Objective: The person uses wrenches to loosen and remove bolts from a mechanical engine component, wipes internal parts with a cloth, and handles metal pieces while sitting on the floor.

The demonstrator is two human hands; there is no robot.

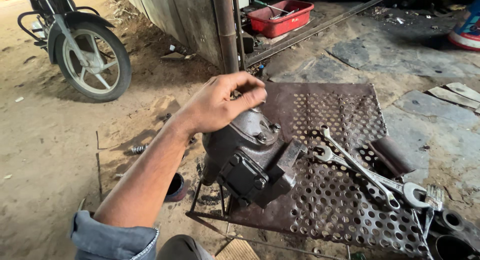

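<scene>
My left hand (220, 105) rests on the top end of a dark, greasy cast-metal housing (252, 162), fingers curled down over its upper tip. The housing has bolted covers and stands tilted at the left edge of a rusty perforated metal stand (330, 210). What the fingers pinch is hidden under the hand. My right hand is out of the picture. Two long silver wrenches (360, 170) lie crossed on the stand to the right of the housing.
A short dark pipe piece (392, 155) and a brush (434, 197) lie at the stand's right side. A motorcycle wheel (92, 60) stands at the far left. A red tray (280, 17) with tools sits behind a steel post (225, 30). A spring (138, 149) lies on the dirt.
</scene>
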